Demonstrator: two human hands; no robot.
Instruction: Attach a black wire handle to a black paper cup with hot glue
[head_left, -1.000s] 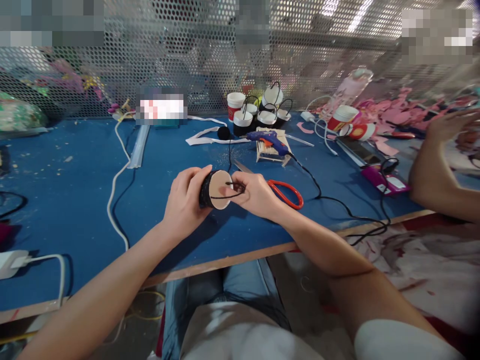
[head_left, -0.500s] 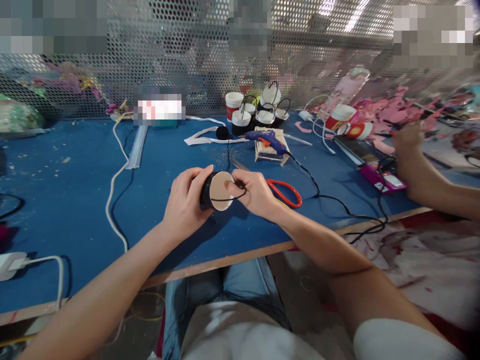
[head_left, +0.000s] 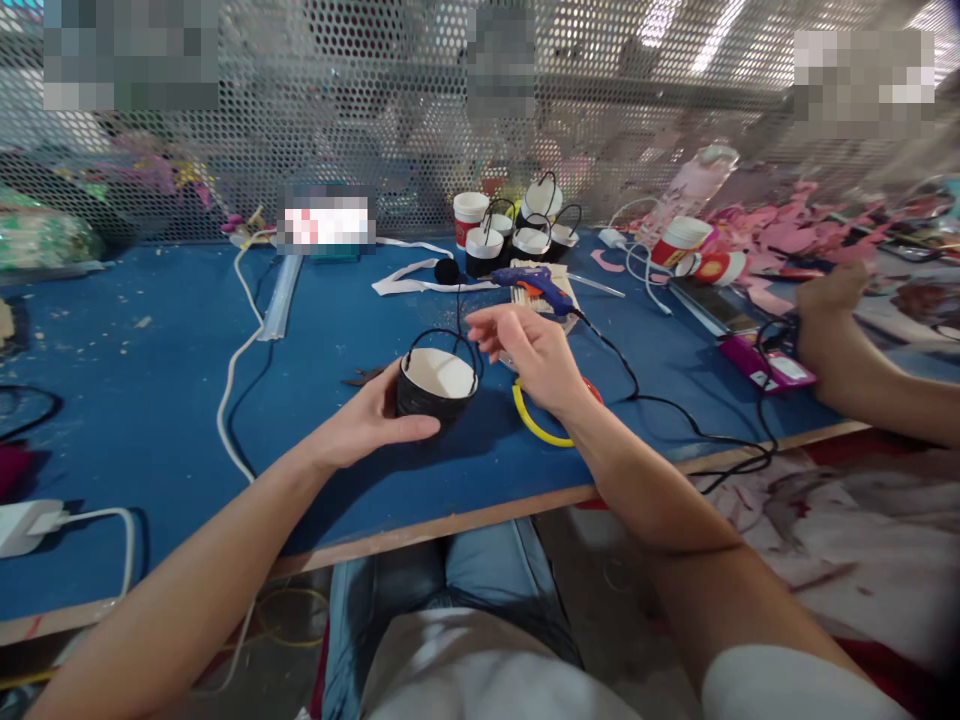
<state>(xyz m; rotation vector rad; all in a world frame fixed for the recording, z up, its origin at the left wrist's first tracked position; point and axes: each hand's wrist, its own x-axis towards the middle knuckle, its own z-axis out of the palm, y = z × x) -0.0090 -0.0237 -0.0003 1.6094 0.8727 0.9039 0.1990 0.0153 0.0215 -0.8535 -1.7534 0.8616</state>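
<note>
Black-wrapped cup (head_left: 436, 385) with its white inside and thin black cord handle (head_left: 442, 340) sits upright near the front of the blue counter (head_left: 150, 400), and I have my left hand (head_left: 375, 425) curled round its near side, thumb and fingers clasped on the wall. My right hand (head_left: 529, 350) hovers just right of the rim, fingers spread and released, holding nothing and just clear of the handle. What worries me is that handle: it arches up thinly over the mouth, and I cannot tell how firmly its ends are fixed, so a careless brush from my right fingers could, I judge, pull an end loose or bend the loop flat. A hard squeeze from the left hand could dent the wall, which looks like light paper. Behind my right wrist lie scissors with a yellow and a red loop (head_left: 540, 420), close enough to catch my forearm. The blue glue gun (head_left: 536, 285) rests on a small stick rack beyond, and its black cable (head_left: 675, 415) trails across the counter and over the front edge beside my arm; snagging it could drag the gun, whose tip may be hot. A group of similar cups (head_left: 517, 235) stands further back. Another person's hand (head_left: 832, 295) rests on the counter at the far right, well apart from mine.
</note>
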